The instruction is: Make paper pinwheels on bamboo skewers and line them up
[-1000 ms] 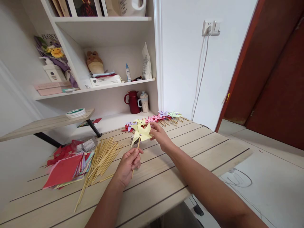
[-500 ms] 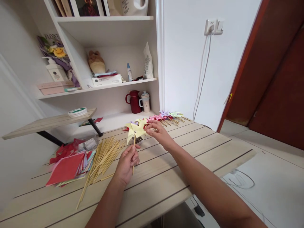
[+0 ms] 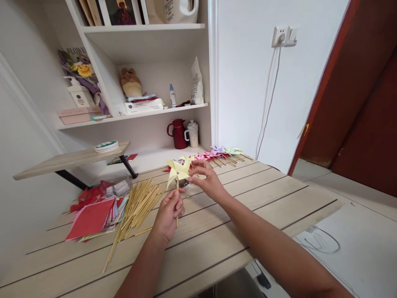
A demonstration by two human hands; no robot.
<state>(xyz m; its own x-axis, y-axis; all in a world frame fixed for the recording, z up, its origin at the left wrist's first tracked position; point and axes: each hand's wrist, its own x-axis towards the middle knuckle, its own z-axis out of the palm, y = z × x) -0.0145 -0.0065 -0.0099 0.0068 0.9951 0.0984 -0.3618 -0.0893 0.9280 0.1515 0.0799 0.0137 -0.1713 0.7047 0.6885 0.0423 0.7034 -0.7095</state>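
Observation:
My left hand (image 3: 170,212) is closed around the thin stick of a pale yellow paper pinwheel (image 3: 177,169), which stands upright above the table. A small pin head shows at the pinwheel's centre. My right hand (image 3: 207,181) is at the pinwheel's right side, fingers curved and apart, with thumb and fingertips close to a blade; whether they touch it is unclear. Behind the pinwheel, partly covered, sits a small clear box (image 3: 185,184) of tiny metal pieces. Another pale yellow pinwheel (image 3: 187,159) lies just beyond, partly hidden.
Left of my hands lie a bundle of thin sticks (image 3: 139,203) and stacked coloured paper squares (image 3: 91,218). More finished pinwheels (image 3: 218,152) line the table's far edge. A small raised shelf (image 3: 66,160) stands at left; a red jug (image 3: 178,134) and a cup (image 3: 192,134) stand behind.
My right hand has come slightly lower and its fingers have curled more beside the blade. The pinwheel has turned a little on its stick. The whole view has shifted slightly.

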